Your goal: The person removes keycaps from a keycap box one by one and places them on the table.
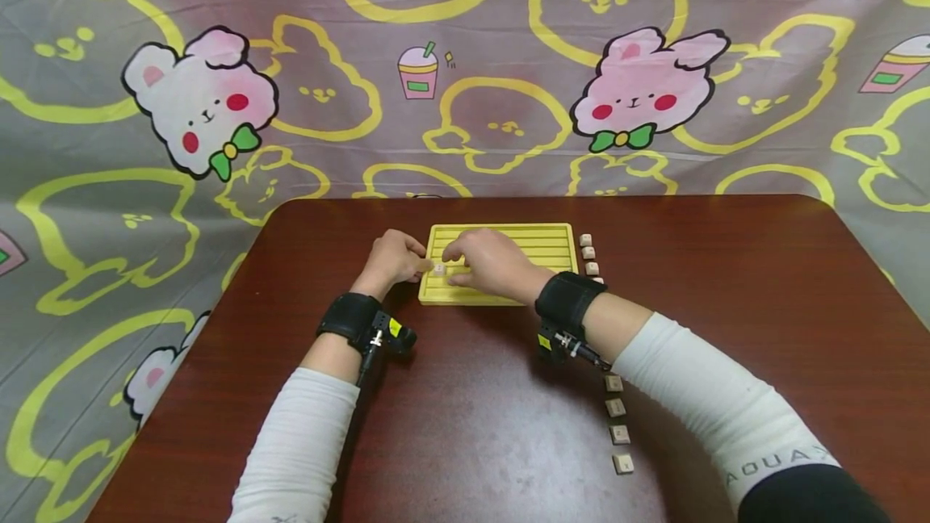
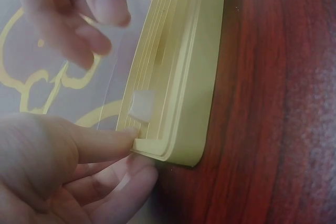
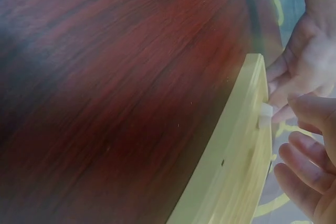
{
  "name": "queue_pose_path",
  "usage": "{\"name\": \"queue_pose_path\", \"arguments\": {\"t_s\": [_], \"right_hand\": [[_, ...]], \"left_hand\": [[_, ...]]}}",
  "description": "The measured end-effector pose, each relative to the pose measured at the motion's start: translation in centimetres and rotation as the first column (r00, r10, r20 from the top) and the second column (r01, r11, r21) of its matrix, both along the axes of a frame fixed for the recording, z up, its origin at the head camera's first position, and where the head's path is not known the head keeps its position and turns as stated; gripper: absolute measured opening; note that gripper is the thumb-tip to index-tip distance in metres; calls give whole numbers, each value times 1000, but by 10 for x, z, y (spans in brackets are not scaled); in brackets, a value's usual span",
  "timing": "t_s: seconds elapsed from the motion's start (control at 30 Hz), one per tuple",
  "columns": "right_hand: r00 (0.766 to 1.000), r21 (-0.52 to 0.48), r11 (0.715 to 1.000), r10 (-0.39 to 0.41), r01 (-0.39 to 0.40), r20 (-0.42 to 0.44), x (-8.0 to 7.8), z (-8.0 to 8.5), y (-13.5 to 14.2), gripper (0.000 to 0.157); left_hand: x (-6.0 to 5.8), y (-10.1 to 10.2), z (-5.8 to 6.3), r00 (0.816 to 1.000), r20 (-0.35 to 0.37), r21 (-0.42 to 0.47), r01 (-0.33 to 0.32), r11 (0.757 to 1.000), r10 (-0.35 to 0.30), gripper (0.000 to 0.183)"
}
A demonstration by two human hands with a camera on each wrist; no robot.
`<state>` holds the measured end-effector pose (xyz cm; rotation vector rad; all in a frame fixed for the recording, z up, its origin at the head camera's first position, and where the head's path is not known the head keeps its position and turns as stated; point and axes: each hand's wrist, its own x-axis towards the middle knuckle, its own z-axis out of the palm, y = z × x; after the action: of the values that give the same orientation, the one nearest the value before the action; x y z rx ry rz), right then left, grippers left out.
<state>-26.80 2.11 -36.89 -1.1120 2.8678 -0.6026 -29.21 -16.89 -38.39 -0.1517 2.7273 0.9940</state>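
A yellow ridged tray (image 1: 541, 240) lies near the table's far edge. One small white tile (image 1: 439, 269) sits in it close to the left end; the same tile (image 2: 142, 106) looks slightly tilted in the left wrist view. My left hand (image 1: 394, 258) pinches the tray's left end, its thumb on the rim and its fingers at the outer side. Over the tray is my right hand (image 1: 497, 263), thumb and fingers spread apart with nothing held. In the right wrist view, a gap separates these fingers (image 3: 296, 174) from the tile (image 3: 265, 115).
To the right of the tray, several lettered tiles (image 1: 588, 253) stand in a column. More tiles (image 1: 616, 407) continue this line towards the near side, partly hidden by my right forearm. A patterned cloth (image 1: 501, 63) hangs behind the brown table (image 1: 726, 305).
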Motion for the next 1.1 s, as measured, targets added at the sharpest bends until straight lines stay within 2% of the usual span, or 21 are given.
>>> {"name": "queue_pose_path", "arguments": {"t_s": [0.2, 0.63, 1.1], "right_hand": [[1000, 34, 999, -25, 25, -6, -3, -7, -12, 29], [991, 91, 987, -132, 130, 13, -10, -12, -25, 31], [990, 110, 984, -142, 143, -14, -12, -21, -35, 21]], "left_hand": [[1, 0, -1, 1000, 1, -1, 13, 1000, -13, 29], [0, -2, -1, 1000, 15, 14, -7, 1000, 6, 30], [0, -1, -1, 1000, 14, 17, -16, 1000, 16, 30]]}}
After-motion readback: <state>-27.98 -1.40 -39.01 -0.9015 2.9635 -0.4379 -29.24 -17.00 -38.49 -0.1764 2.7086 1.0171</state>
